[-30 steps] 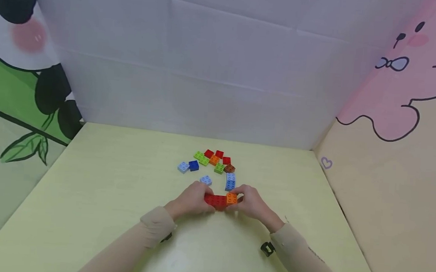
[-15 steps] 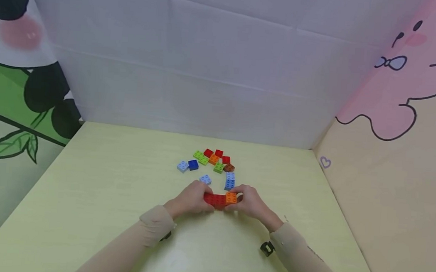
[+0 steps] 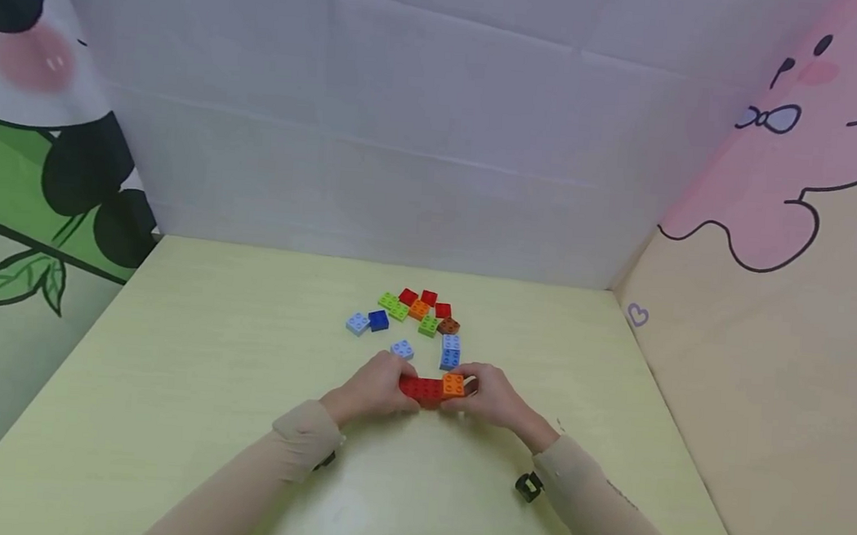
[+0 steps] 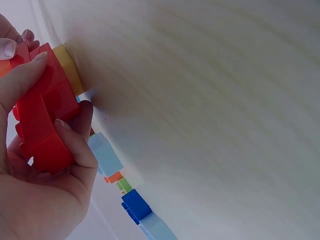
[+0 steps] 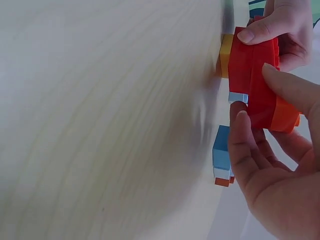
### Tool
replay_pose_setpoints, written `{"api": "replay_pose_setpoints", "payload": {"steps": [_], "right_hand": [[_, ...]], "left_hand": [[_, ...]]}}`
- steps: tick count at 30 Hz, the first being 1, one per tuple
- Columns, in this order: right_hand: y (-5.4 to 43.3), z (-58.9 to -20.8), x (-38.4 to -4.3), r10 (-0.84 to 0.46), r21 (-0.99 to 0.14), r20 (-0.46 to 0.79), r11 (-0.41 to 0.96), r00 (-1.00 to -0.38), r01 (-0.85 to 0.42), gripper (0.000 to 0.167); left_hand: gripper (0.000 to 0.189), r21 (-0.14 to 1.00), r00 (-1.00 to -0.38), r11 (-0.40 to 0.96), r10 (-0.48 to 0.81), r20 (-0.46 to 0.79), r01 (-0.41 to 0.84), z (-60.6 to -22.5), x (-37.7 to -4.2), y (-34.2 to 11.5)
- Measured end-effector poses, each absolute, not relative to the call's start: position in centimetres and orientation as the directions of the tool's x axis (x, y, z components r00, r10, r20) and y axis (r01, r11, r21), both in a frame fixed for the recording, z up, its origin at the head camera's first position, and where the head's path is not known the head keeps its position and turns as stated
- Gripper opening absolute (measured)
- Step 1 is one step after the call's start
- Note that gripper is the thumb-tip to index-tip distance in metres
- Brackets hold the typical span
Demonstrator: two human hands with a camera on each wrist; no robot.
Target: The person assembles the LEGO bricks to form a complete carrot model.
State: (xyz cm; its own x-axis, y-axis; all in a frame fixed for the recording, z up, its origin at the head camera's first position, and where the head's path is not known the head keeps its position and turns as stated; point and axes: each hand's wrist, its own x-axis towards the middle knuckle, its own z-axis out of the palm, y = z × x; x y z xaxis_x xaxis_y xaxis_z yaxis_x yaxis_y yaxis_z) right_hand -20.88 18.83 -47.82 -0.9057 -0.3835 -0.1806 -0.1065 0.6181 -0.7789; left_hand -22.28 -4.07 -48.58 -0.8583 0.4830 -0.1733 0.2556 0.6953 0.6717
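Note:
Both hands hold a toy-brick build between them, low over the table. Its body is red building bricks (image 3: 421, 390), with an orange brick (image 3: 453, 385) on top at the right end and a yellow brick (image 5: 226, 55) on the underside, toward the table. My left hand (image 3: 373, 385) grips the left end, thumb on the near side and fingers on the far side. At the other end my right hand (image 3: 493, 396) pinches the red and orange bricks between thumb and fingers. Both wrist views show thumbs pressed on the red faces; fingers hide part of the build.
Just beyond the hands lie a two-brick light blue piece (image 3: 450, 352) and a light blue brick (image 3: 402, 349). Farther back are a dark blue brick (image 3: 378, 320), a brown brick (image 3: 449, 325) and several red, green and orange ones. A white wall (image 3: 378, 133) closes the far side.
The head view has shifted slightly. Both hands keep their hold on the red and orange build, with no clear movement of the bricks.

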Motion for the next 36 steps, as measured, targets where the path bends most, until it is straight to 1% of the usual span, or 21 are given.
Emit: {"api": "replay_pose_setpoints", "payload": {"steps": [6,17,20,23,27,32,36], "right_hand": [[19.5,-47.3,-20.7,-0.421,-0.801,-0.176,0.587,-0.890,-0.119,0.044],[20.8,-47.0,-21.5,-0.473,-0.787,-0.187,0.597,-0.861,-0.158,0.041],[21.3,-47.1,-22.0,-0.454,-0.782,-0.170,0.602,-0.875,-0.160,0.037],[21.3,-47.5,-22.7,-0.413,-0.784,-0.115,0.597,-0.903,-0.173,0.032],[21.1,-48.0,-23.5,-0.354,-0.781,-0.086,0.604,-0.931,-0.158,0.030],[21.0,-48.2,-23.9,-0.312,-0.774,-0.092,0.620,-0.946,-0.129,0.028],[21.1,-48.2,-23.7,-0.323,-0.780,-0.086,0.611,-0.942,-0.139,0.027]], "left_hand": [[0.030,0.671,-0.859,0.699,0.479,-0.182,0.248,-47.9,-21.9,-3.8],[0.034,0.662,-0.860,0.711,0.471,-0.198,0.237,-47.7,-22.1,-3.7],[0.035,0.658,-0.858,0.718,0.468,-0.211,0.229,-47.6,-22.0,-3.7],[0.036,0.657,-0.859,0.718,0.467,-0.211,0.229,-47.7,-22.1,-3.8],[0.037,0.659,-0.857,0.712,0.475,-0.200,0.241,-47.9,-22.1,-3.7],[0.035,0.656,-0.855,0.711,0.481,-0.193,0.252,-48.1,-22.2,-3.7],[0.034,0.656,-0.858,0.711,0.478,-0.189,0.252,-48.2,-22.3,-3.8]]}}
